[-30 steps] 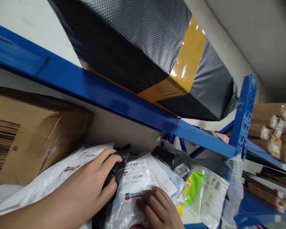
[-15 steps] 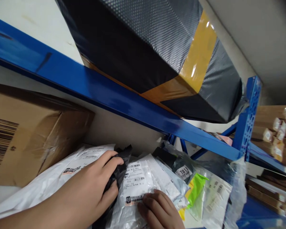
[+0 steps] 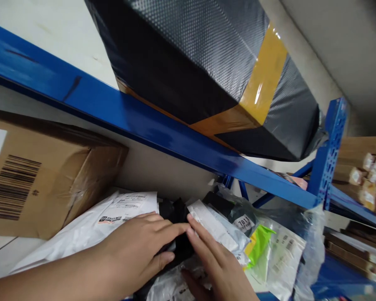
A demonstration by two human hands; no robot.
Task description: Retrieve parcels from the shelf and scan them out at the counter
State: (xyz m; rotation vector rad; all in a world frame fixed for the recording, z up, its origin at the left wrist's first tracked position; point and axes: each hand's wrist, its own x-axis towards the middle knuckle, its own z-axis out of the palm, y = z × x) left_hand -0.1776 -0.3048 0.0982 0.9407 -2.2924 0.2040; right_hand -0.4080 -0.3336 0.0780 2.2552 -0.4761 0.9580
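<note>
My left hand [image 3: 144, 246] lies over a black plastic mailing bag [image 3: 178, 213], its fingers stretched out and the thumb apart below them. From the right, my right hand [image 3: 222, 263] meets it, fingers extended and their tips touching or nearly touching my left fingertips over the black bag. Below the right fingers, a crumpled clear plastic parcel bag [image 3: 172, 282] is bent down toward me; part of it is hidden by that hand. Beside the left hand is a white parcel bag [image 3: 122, 209] with a printed label.
A cardboard box [image 3: 44, 184] with a barcode stands at left. Above runs a blue shelf beam [image 3: 138, 121], bearing a big black-wrapped box [image 3: 188, 71] with yellow tape. More parcel bags lie at right, including a bright green one [image 3: 260, 246]. A blue upright post [image 3: 330, 146] stands beyond.
My right hand has moved up and in to my left hand. The clear labelled bag has folded down, showing more of the black bag. My left fingers have straightened and shifted right.
</note>
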